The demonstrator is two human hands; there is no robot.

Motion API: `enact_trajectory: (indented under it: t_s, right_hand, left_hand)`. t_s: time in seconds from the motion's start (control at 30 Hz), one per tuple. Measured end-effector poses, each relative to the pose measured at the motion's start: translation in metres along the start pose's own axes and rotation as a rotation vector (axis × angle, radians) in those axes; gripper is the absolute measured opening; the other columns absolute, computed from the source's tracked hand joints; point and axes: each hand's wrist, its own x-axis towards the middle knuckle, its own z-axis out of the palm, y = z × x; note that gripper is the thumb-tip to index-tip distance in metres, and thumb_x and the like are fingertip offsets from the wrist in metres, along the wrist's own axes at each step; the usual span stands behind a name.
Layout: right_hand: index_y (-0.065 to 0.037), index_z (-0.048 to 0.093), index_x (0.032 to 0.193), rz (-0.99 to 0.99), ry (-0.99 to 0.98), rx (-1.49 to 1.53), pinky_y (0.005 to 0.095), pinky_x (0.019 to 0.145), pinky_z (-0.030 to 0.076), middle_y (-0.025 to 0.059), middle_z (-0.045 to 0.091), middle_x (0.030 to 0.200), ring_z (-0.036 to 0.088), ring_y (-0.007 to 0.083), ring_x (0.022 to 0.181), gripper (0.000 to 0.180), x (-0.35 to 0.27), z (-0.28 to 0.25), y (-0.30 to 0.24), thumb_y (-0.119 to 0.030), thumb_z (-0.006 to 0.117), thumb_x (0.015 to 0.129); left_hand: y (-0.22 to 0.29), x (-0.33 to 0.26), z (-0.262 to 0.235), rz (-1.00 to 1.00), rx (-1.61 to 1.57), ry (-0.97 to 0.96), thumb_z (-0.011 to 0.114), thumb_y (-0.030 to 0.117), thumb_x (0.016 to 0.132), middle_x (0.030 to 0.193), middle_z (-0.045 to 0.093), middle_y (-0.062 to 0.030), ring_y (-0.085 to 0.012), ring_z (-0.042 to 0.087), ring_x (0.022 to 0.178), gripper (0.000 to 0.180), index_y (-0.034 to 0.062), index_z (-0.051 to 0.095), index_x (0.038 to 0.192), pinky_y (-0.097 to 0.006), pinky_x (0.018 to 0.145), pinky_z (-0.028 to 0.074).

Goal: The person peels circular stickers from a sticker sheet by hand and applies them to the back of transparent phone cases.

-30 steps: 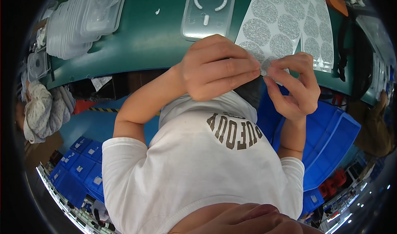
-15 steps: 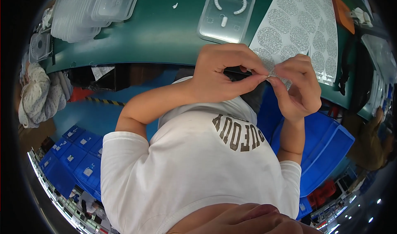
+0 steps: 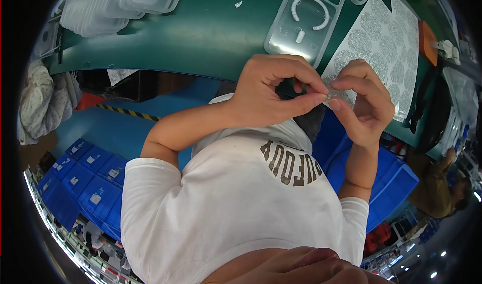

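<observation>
My left hand [image 3: 276, 91] is above the table's near edge, with thumb and forefinger pinched together. Something tiny sits at those fingertips, too small to name. Close beside it is my right hand [image 3: 365, 106], its thumb and forefinger apart and curved toward the left fingertips. Behind the right hand lies a white sheet [image 3: 409, 58] of round, glittery silver stickers, partly covered by the fingers. Just beyond my left hand a clear plastic case [image 3: 282, 39] lies on the green table [image 3: 211, 48]. It bears a white open ring and a short white bar.
Clear plastic cases [image 3: 93, 13] are stacked at the far left. A white scrap [image 3: 238, 4] lies mid-table, and an orange object [image 3: 427, 43] is beyond the sticker sheet. Blue bins [image 3: 386, 178] stand beside my right arm, more blue boxes [image 3: 83, 176] at left. Another person [image 3: 434, 188] is at right.
The view has shifted, so the table things appear farther right. My right thumb and forefinger have parted slightly from the left fingertips. The left pinch stays closed.
</observation>
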Motion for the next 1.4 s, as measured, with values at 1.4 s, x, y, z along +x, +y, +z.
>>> enact_trajectory:
  t_s: [1.4]
  right_hand:
    - [-0.007,0.065,0.081,0.15,-0.261,-0.373,0.0406,0.091,0.03,0.0086,0.055,0.112,0.044,0.0287,0.105,0.011,0.057,0.011,0.045,-0.011,0.072,0.074]
  left_hand:
    - [-0.001,0.011,-0.026,0.217,1.127,0.098,0.085,0.014,0.064,0.105,0.068,-0.0071,-0.0318,0.062,0.105,0.035,0.0058,0.075,0.097,-0.034,0.071,0.057]
